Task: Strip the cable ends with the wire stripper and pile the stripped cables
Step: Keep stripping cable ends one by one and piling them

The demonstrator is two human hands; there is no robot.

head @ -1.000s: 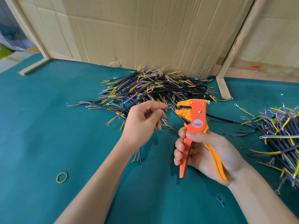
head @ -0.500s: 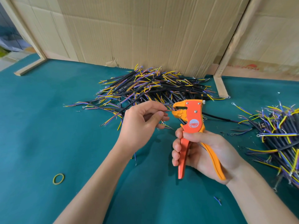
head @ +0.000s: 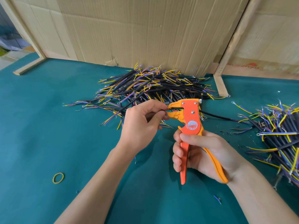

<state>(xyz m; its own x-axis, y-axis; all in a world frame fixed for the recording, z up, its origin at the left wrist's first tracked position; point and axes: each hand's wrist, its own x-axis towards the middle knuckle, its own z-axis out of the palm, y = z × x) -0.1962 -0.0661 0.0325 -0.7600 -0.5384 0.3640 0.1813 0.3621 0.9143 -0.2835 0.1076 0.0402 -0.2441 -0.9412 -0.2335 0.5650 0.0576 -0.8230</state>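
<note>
Cable (head: 164, 112): thin, dark-sheathed, with fine coloured wires at the end. Held above the green table (head: 48, 126), its tip at the mouth of the wire stripper (head: 188, 117). Most of its length is hidden behind the left hand (head: 140, 126). Judged light, limp along its length and stiff only over a short span, so it is best held close to the end being fed; a grip further back would probably let the tip droop away from the blades. The sheath looks smooth and may slide when pulled.

Left hand: thumb and forefinger pinch the cable just beside the stripper's mouth, other fingers curled below.

Right hand (head: 203, 152): wrapped round both stripper handles, thumb across the top near the pivot. Handles stand apart, so the squeeze appears not yet made. The tool looks rigid, with plastic grips, and seems easy to carry in one hand.

Far pile of cables (head: 153, 88): loose heap against the cardboard wall (head: 145, 29), directly behind the hands. Bare copper shows at many ends.

Right pile of cables (head: 281, 135): near the right wrist, running out of view.

Room: open green cloth lies to the left and towards the person. A rubber band (head: 58, 177) lies well apart at the left. A wooden post (head: 221, 84) stands beyond the stripper. Stray cables between the piles could snag a sweeping forearm.
</note>
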